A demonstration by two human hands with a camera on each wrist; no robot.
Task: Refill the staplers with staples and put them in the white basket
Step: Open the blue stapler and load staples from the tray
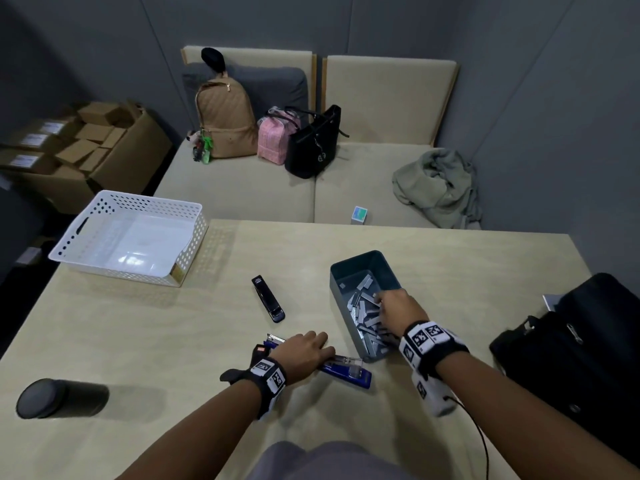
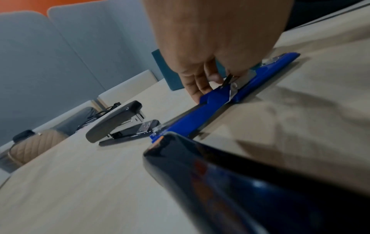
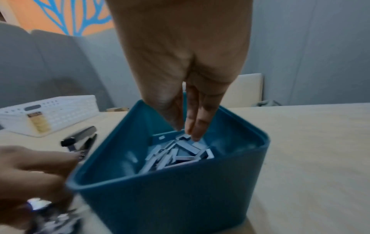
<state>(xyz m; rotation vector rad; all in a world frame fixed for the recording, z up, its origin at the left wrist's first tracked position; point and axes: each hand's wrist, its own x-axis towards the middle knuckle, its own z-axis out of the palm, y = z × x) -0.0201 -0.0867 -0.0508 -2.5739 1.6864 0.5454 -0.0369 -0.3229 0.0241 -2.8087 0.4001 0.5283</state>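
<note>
A blue stapler (image 1: 346, 370) lies opened flat on the table near me. My left hand (image 1: 308, 351) lies over its middle. In the left wrist view the fingers (image 2: 200, 85) and thumb grip the blue stapler (image 2: 210, 110) at its metal hinge. My right hand (image 1: 384, 303) reaches into a teal box (image 1: 367, 271) of loose staple strips (image 1: 363, 313). The straight fingertips (image 3: 195, 136) touch the staples (image 3: 180, 152) and hold nothing I can make out. A black stapler (image 1: 268, 299) lies shut further away. The white basket (image 1: 86, 251) stands at the far left.
A dark glossy object (image 2: 240, 190) with an orange mark lies beside my left wrist. A black cylinder (image 1: 59, 398) lies near the table's left edge. A black bag (image 1: 571, 358) fills the right edge. A sofa with bags stands behind the table.
</note>
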